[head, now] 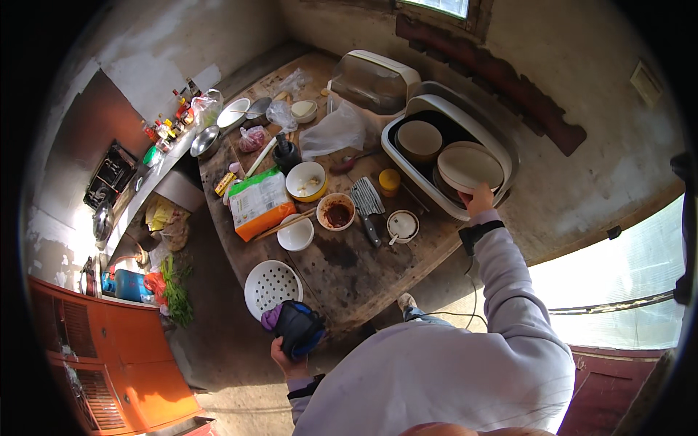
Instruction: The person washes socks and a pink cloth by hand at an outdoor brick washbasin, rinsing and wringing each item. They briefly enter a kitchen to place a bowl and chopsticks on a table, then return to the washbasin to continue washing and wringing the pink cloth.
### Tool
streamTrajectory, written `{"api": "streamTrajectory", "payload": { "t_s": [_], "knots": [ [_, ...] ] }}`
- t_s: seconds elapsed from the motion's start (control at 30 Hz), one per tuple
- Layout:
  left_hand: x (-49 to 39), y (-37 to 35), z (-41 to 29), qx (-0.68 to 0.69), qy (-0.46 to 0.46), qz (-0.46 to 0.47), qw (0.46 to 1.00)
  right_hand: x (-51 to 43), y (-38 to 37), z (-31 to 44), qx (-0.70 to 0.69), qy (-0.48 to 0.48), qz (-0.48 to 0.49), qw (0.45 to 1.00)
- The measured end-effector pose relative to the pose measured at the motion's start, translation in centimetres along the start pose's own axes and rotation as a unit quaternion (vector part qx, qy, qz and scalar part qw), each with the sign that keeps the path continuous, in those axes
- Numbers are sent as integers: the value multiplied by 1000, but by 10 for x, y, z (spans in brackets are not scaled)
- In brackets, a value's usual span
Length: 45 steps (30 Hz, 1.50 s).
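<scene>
My right hand (478, 199) grips the near rim of an oval cream dish (470, 168), which leans inside a white dish box (393, 158) beside a round bowl (419, 138). The box's lid stands open. At the table's near left corner, my left hand (287, 357) is at a dark blue and black cloth item (298, 328); whether its fingers grip it is hard to tell. Against that item lies a white perforated steamer plate (272, 289). Between my hands are a cleaver (367, 204), a bowl of dark red sauce (336, 212), a small white bowl (295, 232) and a lidded cup with a spoon (403, 226).
The wooden table (360, 283) also bears a yellow-lidded jar (389, 181), a yellow bowl (306, 181), a black mortar (286, 155), an orange-green package (260, 204) and plastic bags. A counter with bottles and a gas stove (112, 171) runs along the left, above orange cabinets (136, 365).
</scene>
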<state>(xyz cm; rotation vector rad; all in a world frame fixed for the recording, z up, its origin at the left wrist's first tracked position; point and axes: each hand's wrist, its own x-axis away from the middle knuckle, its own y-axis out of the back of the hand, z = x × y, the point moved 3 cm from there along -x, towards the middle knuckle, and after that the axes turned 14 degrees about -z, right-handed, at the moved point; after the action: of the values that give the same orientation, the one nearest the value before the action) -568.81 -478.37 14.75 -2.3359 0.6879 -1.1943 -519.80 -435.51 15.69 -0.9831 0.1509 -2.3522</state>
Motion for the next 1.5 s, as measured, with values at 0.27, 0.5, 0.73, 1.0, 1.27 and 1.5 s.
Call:
{"api": "streamTrajectory", "payload": {
  "t_s": [0.27, 0.5, 0.73, 1.0, 1.27, 1.5],
  "knots": [
    [-4, 5, 6, 11, 24, -3, 1000, 12, 7, 14, 43, 15, 84, 995],
    [3, -2, 9, 12, -13, -38, 999, 53, -4, 64, 149, 71, 157, 974],
    [7, 14, 9, 24, -56, -48, 997, -6, -65, 175, 446, 741, -32, 501],
    [28, 31, 13, 69, -29, -45, 996, -22, -64, 155, 519, 704, -58, 482],
    [21, 26, 22, 53, -10, -52, 997, 112, -9, 58, 425, 739, 182, 490],
    [7, -15, 25, -20, -28, -5, 999, 167, 44, -29, 440, 418, 411, 680]
  ]
}}
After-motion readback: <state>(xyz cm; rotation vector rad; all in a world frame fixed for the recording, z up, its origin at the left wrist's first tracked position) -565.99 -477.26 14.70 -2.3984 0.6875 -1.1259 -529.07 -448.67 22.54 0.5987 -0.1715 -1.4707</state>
